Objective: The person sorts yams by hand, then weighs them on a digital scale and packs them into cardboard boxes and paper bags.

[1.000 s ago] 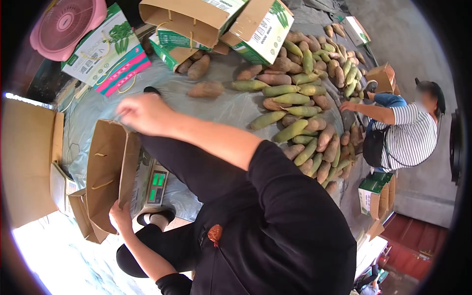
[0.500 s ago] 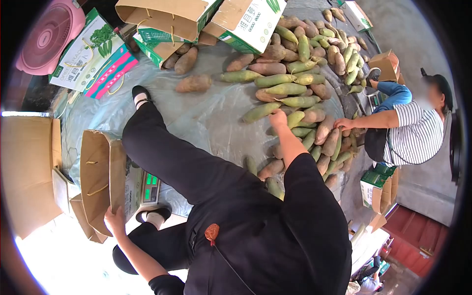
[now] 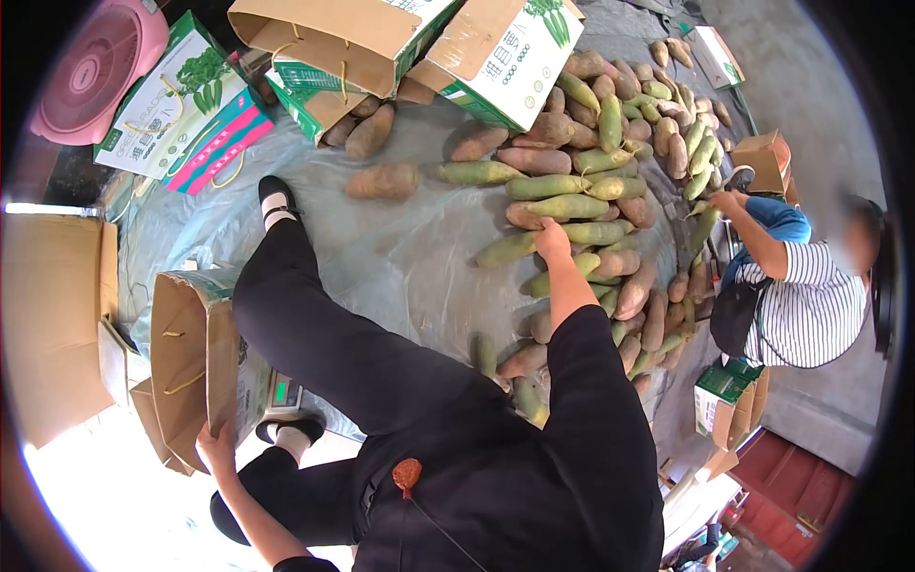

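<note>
My left hand (image 3: 217, 448) is closed on the near edge of an upright cardboard box (image 3: 225, 367), which has yellow cord handles and an open top. The box stands on or against a digital scale (image 3: 283, 391) with a green-lit display. My right hand (image 3: 553, 243) is at the near side of the pile, its fingers curled at the end of a green radish (image 3: 505, 250); the fingertips are partly hidden. More long green radishes (image 3: 567, 208) lie around it. Brownish-pink radishes (image 3: 536, 160) are mixed into the pile.
A co-worker in a striped shirt (image 3: 810, 305) sits across the pile, a hand (image 3: 729, 202) at a green radish (image 3: 705, 227). Printed cartons (image 3: 519, 57) stand at the back beside a pink fan (image 3: 95, 71). Plastic sheeting (image 3: 419, 238) covers the floor; a loose radish (image 3: 381, 181) lies there.
My right hand has shifted slightly along the radishes toward the back. My left hand stays on the box. The co-worker's hand has lifted from the pile with a green radish. The view has tilted slightly.
</note>
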{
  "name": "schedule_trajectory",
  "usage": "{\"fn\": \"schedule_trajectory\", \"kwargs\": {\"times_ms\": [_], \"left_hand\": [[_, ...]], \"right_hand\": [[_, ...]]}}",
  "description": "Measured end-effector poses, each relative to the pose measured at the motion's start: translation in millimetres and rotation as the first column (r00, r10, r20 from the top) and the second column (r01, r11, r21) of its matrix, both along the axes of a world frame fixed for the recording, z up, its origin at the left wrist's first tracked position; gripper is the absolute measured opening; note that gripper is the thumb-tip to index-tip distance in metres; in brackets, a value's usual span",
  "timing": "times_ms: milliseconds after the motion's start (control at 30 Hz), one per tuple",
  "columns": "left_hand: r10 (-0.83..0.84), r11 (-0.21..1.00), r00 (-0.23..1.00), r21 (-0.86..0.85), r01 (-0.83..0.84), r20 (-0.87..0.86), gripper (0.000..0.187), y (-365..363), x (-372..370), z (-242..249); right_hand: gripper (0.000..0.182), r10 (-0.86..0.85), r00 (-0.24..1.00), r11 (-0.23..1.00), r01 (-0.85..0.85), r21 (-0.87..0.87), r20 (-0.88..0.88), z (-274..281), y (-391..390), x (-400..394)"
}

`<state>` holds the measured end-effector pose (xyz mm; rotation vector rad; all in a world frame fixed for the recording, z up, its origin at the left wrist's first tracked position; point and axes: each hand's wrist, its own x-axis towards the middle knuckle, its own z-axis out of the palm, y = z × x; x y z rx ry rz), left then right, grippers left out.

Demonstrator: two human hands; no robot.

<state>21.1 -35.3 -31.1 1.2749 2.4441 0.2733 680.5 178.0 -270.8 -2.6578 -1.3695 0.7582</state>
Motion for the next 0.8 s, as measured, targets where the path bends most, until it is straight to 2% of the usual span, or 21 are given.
{"fn": "schedule_trajectory", "kwargs": {"times_ms": [67,100,200,233,367,433,467,533,567,600,633,667,700,733,767,800], "left_hand": [[-0.003,1.000,1.000,0.003,0.003,-0.007,0.023,5,8,5],[0.002,1.000,1.000,0.007,-0.002,-0.004,0.023,4,6,2],[-0.039,0.995,0.998,0.086,0.043,-0.040,0.023,-2,-3,-6],[-0.039,0.997,0.999,0.061,0.040,-0.028,0.022,-2,-6,-6],[-0.013,0.999,0.998,0.032,0.015,-0.060,0.022,2,5,3],[0.033,0.999,0.999,0.026,-0.033,-0.034,0.022,2,8,5],[0.061,0.998,0.998,0.006,-0.061,-0.006,0.022,3,8,6],[0.033,0.999,0.999,0.007,-0.033,-0.030,0.022,-1,2,2],[0.016,1.000,0.998,0.009,-0.016,-0.060,0.022,0,0,-1],[0.010,1.000,0.998,0.018,-0.009,-0.055,0.022,4,1,-1],[-0.007,1.000,0.998,0.012,0.008,-0.067,0.023,4,2,-1],[-0.008,1.000,0.996,0.007,0.009,-0.088,0.023,1,3,2],[-0.043,0.999,0.993,-0.004,0.043,-0.114,0.025,3,4,5],[-0.020,1.000,0.994,-0.016,0.018,-0.106,0.024,2,6,7],[-0.133,0.969,0.958,0.172,0.180,-0.255,0.026,-20,-24,-31],[-0.044,0.992,0.999,0.115,0.044,0.001,0.025,-10,-12,-15]], "right_hand": [[0.038,0.078,0.997,0.987,-0.080,-0.140,-0.019,2,4,5],[0.029,0.137,0.989,0.980,-0.128,-0.150,0.050,4,4,4],[0.023,0.182,0.975,0.980,-0.169,-0.105,0.130,16,-2,0],[0.019,0.246,0.957,0.962,-0.222,-0.156,0.151,17,-2,0],[0.019,0.305,0.936,0.938,-0.263,-0.225,0.175,16,-1,3],[0.018,0.226,0.943,0.974,-0.222,-0.047,0.243,13,-5,3],[0.018,0.220,0.944,0.975,-0.215,-0.046,0.247,10,-8,4],[0.014,0.177,0.934,0.954,-0.241,0.179,0.310,7,-15,7],[0.014,0.164,0.934,0.955,-0.231,0.188,0.318,6,-16,8],[0.010,0.068,0.993,0.955,-0.091,0.283,0.091,-5,-20,14],[0.006,0.000,0.988,0.939,0.052,0.341,-0.152,-14,-22,19],[0.010,-0.067,0.953,0.930,0.166,0.327,-0.294,-17,-21,30],[0.014,-0.125,0.891,0.922,0.267,0.279,-0.437,-6,-23,27],[0.010,-0.014,0.705,0.877,0.349,0.329,-0.709,10,-28,28],[0.007,0.071,0.405,0.818,0.499,0.285,-0.912,-10,-25,59],[0.006,0.154,0.050,0.769,0.621,0.151,-0.987,-34,-21,92]]}}
